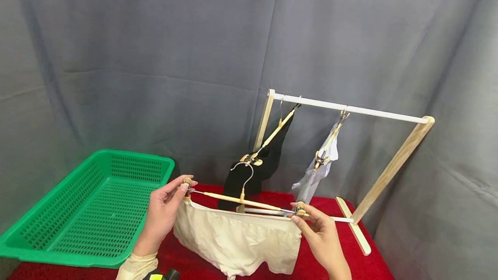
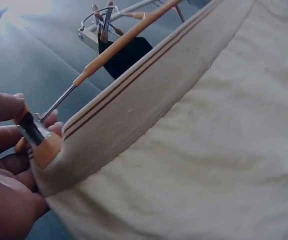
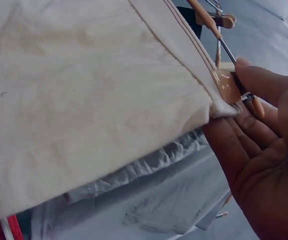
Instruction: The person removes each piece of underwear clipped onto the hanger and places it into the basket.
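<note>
A wooden clip hanger (image 1: pixel 241 201) is held level above the red cloth, with cream shorts (image 1: pixel 237 241) hanging from its two clips. My left hand (image 1: pixel 165 208) pinches the left clip (image 2: pixel 39 142) at the waistband's corner. My right hand (image 1: pixel 317 228) pinches the right clip (image 3: pixel 228 86) on the other corner. The cream shorts (image 2: pixel 193 150) fill most of the left wrist view, and the cream shorts (image 3: pixel 84 95) fill much of the right wrist view. The hanger's metal hook (image 1: pixel 243 172) stands up in the middle.
A green plastic basket (image 1: pixel 89 211) lies at the left on the red table cover (image 1: pixel 272 198). Behind stands a wooden rack (image 1: pixel 389 172) with a white rail (image 1: pixel 350 108), carrying a black garment (image 1: pixel 256 163) and a white garment (image 1: pixel 319 167) on hangers. Grey drapery is behind.
</note>
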A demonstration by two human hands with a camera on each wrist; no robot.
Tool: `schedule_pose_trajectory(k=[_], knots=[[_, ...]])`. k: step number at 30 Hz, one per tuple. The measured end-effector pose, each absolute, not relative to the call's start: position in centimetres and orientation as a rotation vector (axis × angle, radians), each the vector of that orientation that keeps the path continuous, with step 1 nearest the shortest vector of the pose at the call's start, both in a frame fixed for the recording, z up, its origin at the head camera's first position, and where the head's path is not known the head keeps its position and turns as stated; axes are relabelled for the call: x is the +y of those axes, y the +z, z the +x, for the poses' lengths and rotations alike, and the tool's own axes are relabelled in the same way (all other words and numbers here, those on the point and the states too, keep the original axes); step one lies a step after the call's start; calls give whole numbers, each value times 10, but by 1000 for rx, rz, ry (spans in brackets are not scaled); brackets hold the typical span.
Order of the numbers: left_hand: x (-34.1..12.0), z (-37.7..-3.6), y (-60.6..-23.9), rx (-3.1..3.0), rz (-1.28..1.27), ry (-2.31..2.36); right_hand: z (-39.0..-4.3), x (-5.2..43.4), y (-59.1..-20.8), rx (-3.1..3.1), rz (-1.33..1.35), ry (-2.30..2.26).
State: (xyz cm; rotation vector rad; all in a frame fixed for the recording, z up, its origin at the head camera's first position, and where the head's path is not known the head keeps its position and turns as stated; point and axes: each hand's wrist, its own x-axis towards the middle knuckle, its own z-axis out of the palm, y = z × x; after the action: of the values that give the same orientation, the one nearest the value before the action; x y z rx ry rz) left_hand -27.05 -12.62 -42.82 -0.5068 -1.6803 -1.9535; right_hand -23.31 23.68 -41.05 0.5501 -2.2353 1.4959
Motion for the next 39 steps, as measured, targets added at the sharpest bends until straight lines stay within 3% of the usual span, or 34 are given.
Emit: schedule_pose_trajectory(k=[8,39], knots=[[-118,-271,-428,-1545,-391,-1971,-236,229,-410,-2264,466,1452],[-121,-271,-427,-1588,-600,-1896,-235,227,-409,-2291,468,1460]])
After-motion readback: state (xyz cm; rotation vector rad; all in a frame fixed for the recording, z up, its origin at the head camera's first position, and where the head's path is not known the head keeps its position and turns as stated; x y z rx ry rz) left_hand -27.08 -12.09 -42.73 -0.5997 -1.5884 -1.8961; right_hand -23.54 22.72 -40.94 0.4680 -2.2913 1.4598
